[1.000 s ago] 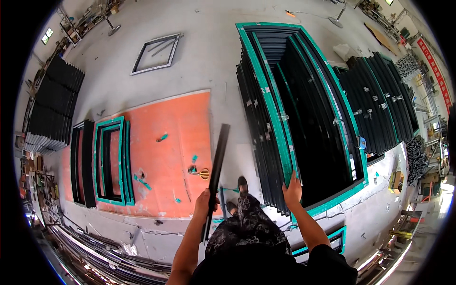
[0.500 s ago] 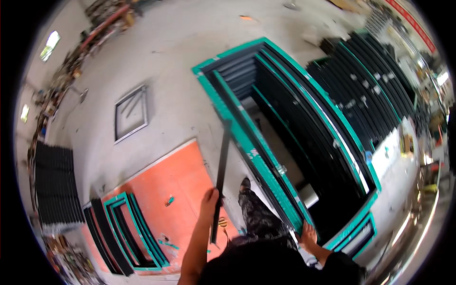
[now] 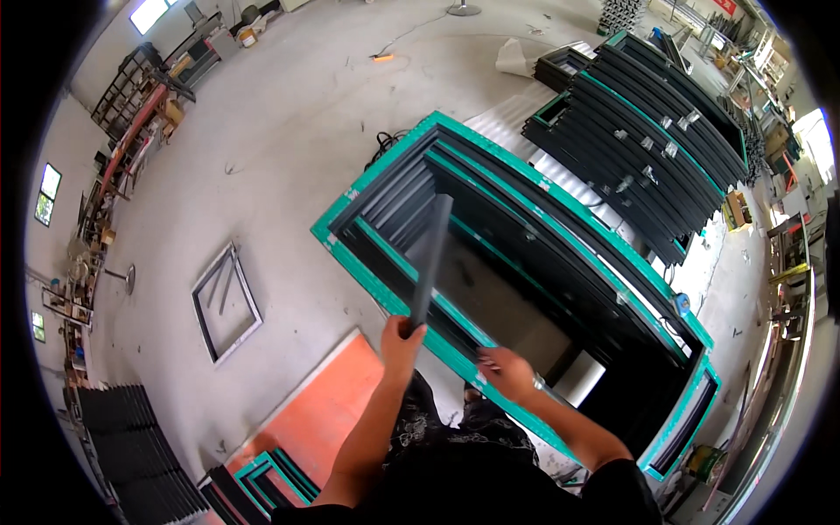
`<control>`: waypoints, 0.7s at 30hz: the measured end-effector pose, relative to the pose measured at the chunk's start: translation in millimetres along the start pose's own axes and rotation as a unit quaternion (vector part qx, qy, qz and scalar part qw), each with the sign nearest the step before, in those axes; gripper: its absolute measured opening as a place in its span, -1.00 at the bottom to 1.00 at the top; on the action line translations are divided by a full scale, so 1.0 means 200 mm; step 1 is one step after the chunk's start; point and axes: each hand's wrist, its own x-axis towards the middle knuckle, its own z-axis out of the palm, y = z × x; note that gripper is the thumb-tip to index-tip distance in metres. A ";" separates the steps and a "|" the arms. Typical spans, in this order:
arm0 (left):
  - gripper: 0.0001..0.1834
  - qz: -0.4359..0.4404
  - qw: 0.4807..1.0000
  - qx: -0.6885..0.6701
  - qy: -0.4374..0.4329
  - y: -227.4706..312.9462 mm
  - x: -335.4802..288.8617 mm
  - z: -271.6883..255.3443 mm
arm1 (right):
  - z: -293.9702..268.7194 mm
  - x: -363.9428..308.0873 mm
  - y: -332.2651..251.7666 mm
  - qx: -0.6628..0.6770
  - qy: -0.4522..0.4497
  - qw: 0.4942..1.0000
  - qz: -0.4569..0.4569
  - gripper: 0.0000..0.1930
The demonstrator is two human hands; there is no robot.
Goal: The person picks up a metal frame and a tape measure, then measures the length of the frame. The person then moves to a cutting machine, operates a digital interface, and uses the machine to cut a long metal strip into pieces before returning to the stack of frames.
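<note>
My left hand [image 3: 401, 352] is closed around the lower end of a straight dark grey metal bar [image 3: 434, 254]. The bar points up and slightly right, over the opening of a large stack of dark frames edged with green tape [image 3: 354, 191]. To its right, my right hand [image 3: 507, 373] has its fingers curled together at the near long side of the top frame. Whatever those fingers hold, if anything, is hidden. Inside the frame stack, more dark bars and green strips line the walls, and the floor shows through.
Another stack of black frames [image 3: 612, 157] stands beyond, at the right. A small grey frame [image 3: 238, 343] lies on the floor at left. Nearer are an orange board [image 3: 319, 394], green-edged frames [image 3: 262, 481] and a black ribbed stack [image 3: 131, 437]. A blue item [image 3: 682, 304] sits on the large stack's right side.
My left hand has raised the bar and brought it over the frame stack. My right hand has left the near right corner and moved left along the frame's near side. The view has shifted.
</note>
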 end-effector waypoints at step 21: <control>-0.69 0.222 0.928 0.272 -0.127 -0.15 2.49 -0.36 | 0.99 2.40 -0.32 0.448 0.326 0.798 0.237 -0.65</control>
